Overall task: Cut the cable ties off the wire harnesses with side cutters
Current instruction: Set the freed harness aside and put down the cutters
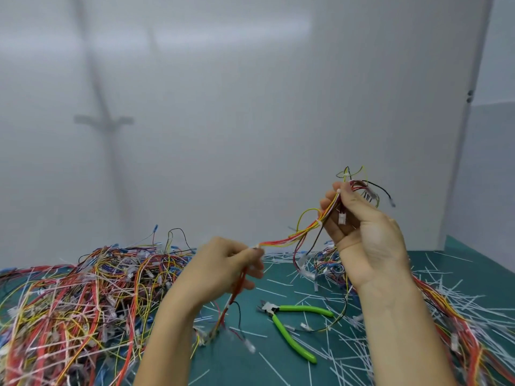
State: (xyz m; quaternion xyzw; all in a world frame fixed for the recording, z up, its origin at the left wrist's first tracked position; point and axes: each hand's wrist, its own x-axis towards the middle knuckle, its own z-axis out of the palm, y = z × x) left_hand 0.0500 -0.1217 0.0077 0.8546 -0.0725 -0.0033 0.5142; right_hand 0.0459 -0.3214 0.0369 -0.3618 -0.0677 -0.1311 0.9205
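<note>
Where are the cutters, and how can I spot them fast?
Find the teal mat, between the big wire piles. The cutters lie flat in its middle, below the harness that the left hand and right hand hold up. Only they have bright green handles, among thin white ties.

Left hand [223, 264] is motion-blurred; wire pile [69, 302] is cropped at left.
</note>
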